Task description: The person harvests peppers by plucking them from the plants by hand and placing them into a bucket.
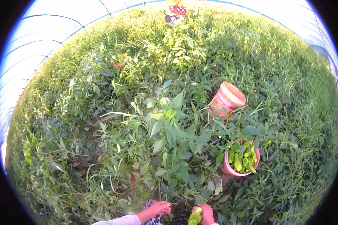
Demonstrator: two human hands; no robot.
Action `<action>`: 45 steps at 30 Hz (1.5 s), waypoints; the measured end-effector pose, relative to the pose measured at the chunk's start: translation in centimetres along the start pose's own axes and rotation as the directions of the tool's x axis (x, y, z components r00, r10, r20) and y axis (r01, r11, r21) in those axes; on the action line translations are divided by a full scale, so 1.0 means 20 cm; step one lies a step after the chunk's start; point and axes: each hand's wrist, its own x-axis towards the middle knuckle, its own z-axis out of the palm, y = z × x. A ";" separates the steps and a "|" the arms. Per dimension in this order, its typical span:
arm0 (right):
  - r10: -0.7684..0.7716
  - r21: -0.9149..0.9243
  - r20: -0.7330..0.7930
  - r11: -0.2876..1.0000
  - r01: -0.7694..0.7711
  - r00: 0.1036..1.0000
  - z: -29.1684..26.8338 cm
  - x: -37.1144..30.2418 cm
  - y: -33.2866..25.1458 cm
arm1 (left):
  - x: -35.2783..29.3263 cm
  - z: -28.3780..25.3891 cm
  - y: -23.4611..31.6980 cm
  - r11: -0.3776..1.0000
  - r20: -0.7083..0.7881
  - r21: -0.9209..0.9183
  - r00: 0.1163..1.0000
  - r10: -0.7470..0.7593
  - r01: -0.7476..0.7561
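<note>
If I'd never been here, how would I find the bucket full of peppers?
Under the arched plastic roof, look right of centre among the leafy plants. The pink bucket nearer the right hand has green peppers inside; the other bucket, farther off, shows none.

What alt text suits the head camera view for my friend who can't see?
A person's right hand holds a green pepper at the bottom of the picture, the left hand open nearby. Farther up on the right, a pink bucket holds more peppers, with a reddish bucket beyond, amid leafy plants under an arched cover.
</note>
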 end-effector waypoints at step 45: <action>0.040 -0.209 0.474 0.975 0.068 0.880 -0.18 -0.71 -0.23 | -0.55 0.65 -0.42 0.688 0.207 0.420 0.801 0.562 -0.591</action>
